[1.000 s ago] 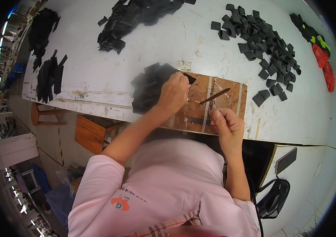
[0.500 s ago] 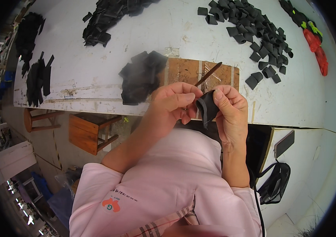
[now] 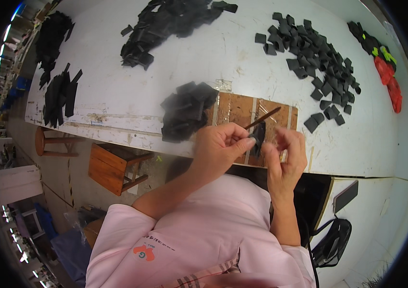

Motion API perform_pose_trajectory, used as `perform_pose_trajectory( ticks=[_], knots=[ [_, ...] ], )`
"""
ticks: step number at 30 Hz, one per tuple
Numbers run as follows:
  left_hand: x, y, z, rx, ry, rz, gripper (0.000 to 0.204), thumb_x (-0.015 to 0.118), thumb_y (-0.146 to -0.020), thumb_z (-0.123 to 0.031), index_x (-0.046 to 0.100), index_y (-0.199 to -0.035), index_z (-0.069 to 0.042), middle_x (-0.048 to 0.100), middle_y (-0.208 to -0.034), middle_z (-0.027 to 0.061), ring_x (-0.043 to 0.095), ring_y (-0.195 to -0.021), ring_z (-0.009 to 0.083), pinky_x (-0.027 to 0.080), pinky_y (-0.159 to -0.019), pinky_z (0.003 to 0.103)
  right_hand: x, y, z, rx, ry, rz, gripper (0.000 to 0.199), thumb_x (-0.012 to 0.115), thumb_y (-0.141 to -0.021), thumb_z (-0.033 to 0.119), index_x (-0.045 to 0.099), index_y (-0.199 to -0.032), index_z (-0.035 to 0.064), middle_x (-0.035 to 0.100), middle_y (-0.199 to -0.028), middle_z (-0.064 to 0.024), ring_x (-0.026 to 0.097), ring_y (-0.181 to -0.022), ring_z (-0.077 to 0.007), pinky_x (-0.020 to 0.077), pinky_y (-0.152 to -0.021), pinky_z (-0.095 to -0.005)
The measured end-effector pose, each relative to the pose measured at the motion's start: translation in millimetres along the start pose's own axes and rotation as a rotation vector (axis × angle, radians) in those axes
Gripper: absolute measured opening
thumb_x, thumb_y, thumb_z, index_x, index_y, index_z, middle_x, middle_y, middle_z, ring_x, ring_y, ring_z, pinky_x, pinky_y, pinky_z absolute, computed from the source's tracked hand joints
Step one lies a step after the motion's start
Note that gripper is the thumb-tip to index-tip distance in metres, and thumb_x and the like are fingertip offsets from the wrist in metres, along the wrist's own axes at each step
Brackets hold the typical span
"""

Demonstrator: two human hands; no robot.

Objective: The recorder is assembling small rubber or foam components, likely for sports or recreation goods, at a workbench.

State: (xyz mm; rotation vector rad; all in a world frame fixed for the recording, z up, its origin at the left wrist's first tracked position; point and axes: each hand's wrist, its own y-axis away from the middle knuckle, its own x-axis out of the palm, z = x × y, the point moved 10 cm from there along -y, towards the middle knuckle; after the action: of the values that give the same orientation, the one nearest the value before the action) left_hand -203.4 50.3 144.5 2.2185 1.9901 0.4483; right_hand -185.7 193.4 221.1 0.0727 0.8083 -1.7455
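Observation:
Pinched between the thumb and fingers of my left hand (image 3: 225, 146) is a small black fabric-like piece (image 3: 259, 137), seen nearly edge-on. A thin brown stick (image 3: 265, 116) sticks out past the same hand's fingers toward the upper right; its lower end is hidden there. My right hand (image 3: 288, 156) is just right of the piece, fingers apart and slightly blurred, with nothing visible in them. Both hands are over the near edge of a brown board (image 3: 237, 108) with clear tape strips. A pile of flat black pieces (image 3: 184, 110) lies left of the board.
Many short black loops (image 3: 316, 57) are scattered at the far right of the white table (image 3: 117, 96). More black pieces (image 3: 165, 29) lie at the back, with black strips (image 3: 60, 98) at the left. Red bags (image 3: 389, 81) lie far right; a wooden stool (image 3: 110, 165) stands left below.
My right hand has let go of the black piece and drawn slightly away from it, fingers apart. The piece stays in my left hand and has turned edge-on. The whole view has shifted a little.

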Motion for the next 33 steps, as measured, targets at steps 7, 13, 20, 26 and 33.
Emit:
perform_pose_trajectory(
  ticks=[7, 13, 20, 26, 33],
  knots=[
    [13, 7, -31, 0.273, -0.240, 0.000, 0.005, 0.057, -0.078, 0.000, 0.052, -0.080, 0.001, 0.055, -0.058, 0.0027, 0.054, -0.053, 0.0047, 0.046, -0.047, 0.020, 17, 0, 19, -0.143, 0.048, 0.222, 0.016, 0.063, -0.068, -0.001, 0.057, -0.083, 0.0001, 0.051, -0.073, -0.0108, 0.050, -0.061, -0.0217, 0.0399, -0.049, -0.0283],
    [-2, -2, -28, 0.294, -0.004, -0.103, 0.009, 0.055, -0.076, 0.003, 0.054, -0.084, 0.000, 0.059, -0.069, 0.0034, 0.047, -0.048, 0.0016, 0.035, -0.041, 0.015, 29, 1, 19, -0.255, 0.269, 0.163, 0.017, 0.060, -0.066, -0.005, 0.055, -0.082, -0.0001, 0.049, -0.070, -0.0115, 0.049, -0.058, -0.0250, 0.0404, -0.048, -0.0314],
    [30, -3, -11, -0.015, 0.373, 0.199, 0.016, 0.054, -0.074, 0.001, 0.053, -0.090, -0.002, 0.057, -0.072, 0.0031, 0.047, -0.049, 0.0040, 0.036, -0.041, 0.018, 57, 23, -54, 0.859, -1.252, 0.225, 0.012, 0.059, -0.074, 0.002, 0.056, -0.083, -0.0062, 0.051, -0.066, -0.0026, 0.038, -0.050, -0.0056, 0.0298, -0.042, -0.0178],
    [3, -6, -25, 0.060, 0.252, -0.123, 0.016, 0.050, -0.073, 0.008, 0.053, -0.088, 0.002, 0.059, -0.071, 0.0088, 0.040, -0.040, 0.0003, 0.028, -0.034, 0.017, 67, 21, -32, 0.890, -1.250, 0.422, 0.017, 0.055, -0.083, 0.018, 0.053, -0.075, 0.0031, 0.042, -0.063, 0.0030, 0.035, -0.053, -0.0037, 0.0261, -0.043, -0.0173],
    [47, -17, -50, -0.240, 1.223, 0.616, 0.019, 0.037, -0.085, 0.001, 0.046, -0.102, 0.002, 0.058, -0.079, 0.0138, 0.032, -0.030, 0.0033, 0.022, -0.028, 0.017, 59, -46, -16, 0.573, -0.937, 0.550, 0.023, 0.054, -0.085, 0.026, 0.052, -0.072, 0.0078, 0.041, -0.060, 0.0070, 0.030, -0.049, -0.0016, 0.0226, -0.043, -0.0164]
  ],
)
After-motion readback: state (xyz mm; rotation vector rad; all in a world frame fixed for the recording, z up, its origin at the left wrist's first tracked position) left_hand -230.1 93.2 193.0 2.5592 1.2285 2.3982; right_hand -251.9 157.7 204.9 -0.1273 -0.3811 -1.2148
